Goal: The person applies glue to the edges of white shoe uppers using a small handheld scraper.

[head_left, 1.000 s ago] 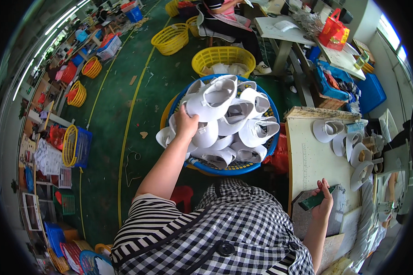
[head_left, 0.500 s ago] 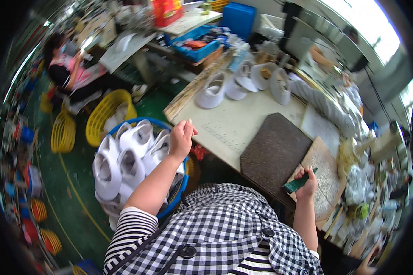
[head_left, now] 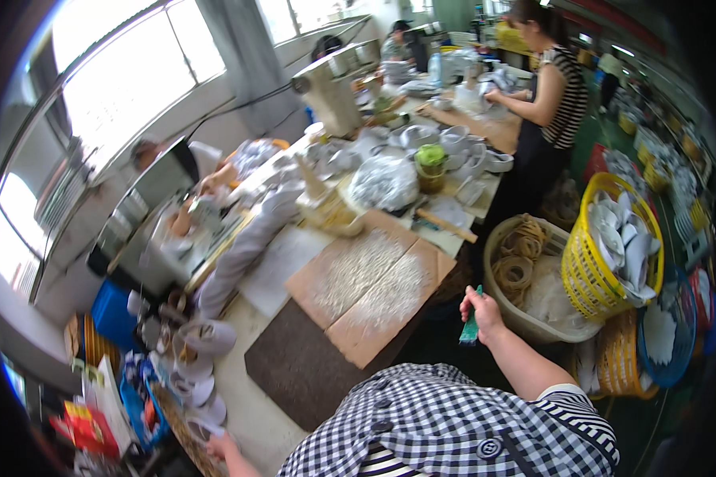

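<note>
At the lower left, my left hand (head_left: 219,447) is at the rim of a white shoe upper (head_left: 203,428), fingers closed on its edge; the grip is small and partly blurred. That upper is the nearest in a row of white shoe uppers (head_left: 210,337) along the table's left side. My right hand (head_left: 485,312) is raised off the table's right edge, wrapped round a short flat green tool (head_left: 470,327) pointing down; its exact kind is unclear. Between my hands lie a dark brown board (head_left: 294,358) and a cardboard sheet (head_left: 318,278) spread with pale crumbs.
A cream tub (head_left: 501,298) with tape rolls and a yellow basket (head_left: 569,274) of white pieces stand right of my right hand. A plastic-wrapped bundle (head_left: 383,183) and a wooden-handled tool (head_left: 445,225) lie beyond the cardboard. A person in stripes (head_left: 561,95) works at the far right.
My view has swung to the right along the table. My left hand has gone from above the blue basket of uppers to the row on the table. My right hand still holds the green tool.
</note>
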### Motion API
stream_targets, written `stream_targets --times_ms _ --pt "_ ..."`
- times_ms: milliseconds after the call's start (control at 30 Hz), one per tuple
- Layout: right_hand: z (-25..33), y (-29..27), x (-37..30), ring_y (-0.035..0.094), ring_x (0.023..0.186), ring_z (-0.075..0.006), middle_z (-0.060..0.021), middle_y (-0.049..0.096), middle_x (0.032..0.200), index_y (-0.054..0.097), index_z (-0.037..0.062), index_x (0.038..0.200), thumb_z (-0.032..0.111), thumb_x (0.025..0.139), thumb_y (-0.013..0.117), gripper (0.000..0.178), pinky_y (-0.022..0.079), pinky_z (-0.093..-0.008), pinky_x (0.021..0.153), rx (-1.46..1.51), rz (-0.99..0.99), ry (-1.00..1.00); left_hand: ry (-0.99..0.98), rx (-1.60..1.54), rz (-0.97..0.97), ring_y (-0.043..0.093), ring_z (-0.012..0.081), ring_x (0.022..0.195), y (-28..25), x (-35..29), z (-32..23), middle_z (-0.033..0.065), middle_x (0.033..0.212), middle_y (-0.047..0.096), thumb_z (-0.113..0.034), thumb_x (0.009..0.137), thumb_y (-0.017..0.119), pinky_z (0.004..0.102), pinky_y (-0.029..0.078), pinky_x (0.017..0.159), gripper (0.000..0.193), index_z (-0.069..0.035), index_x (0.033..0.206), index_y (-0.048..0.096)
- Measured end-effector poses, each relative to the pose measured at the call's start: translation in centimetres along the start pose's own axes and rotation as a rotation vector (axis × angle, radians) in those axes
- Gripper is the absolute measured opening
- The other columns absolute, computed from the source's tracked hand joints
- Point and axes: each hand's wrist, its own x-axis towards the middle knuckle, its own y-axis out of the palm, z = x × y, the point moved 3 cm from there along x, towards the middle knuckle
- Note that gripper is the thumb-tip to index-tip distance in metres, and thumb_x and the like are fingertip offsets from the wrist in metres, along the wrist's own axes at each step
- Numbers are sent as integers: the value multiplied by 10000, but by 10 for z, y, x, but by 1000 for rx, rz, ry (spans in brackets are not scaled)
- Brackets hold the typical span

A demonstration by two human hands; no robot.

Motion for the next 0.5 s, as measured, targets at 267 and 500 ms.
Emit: stream_targets --times_ms 267,500 --pt "2 112 57 583 718 -99 -34 646 808 631 23 945 292 969 521 292 478 -236 678 -316 434 -47 424 -1157 -278 617 336 840 -99 -56 -72 216 972 629 -273 898 608 400 530 730 408 67 1115 548" --pt "48 251 24 617 893 -127 -75 676 996 622 48 1168 305 951 566 341 486 -272 820 -443 1123 -225 775 -1706 1863 627 294 585 -224 -224 -208 189 780 615 -775 782 395 367 524 521 863 11 1128 477"
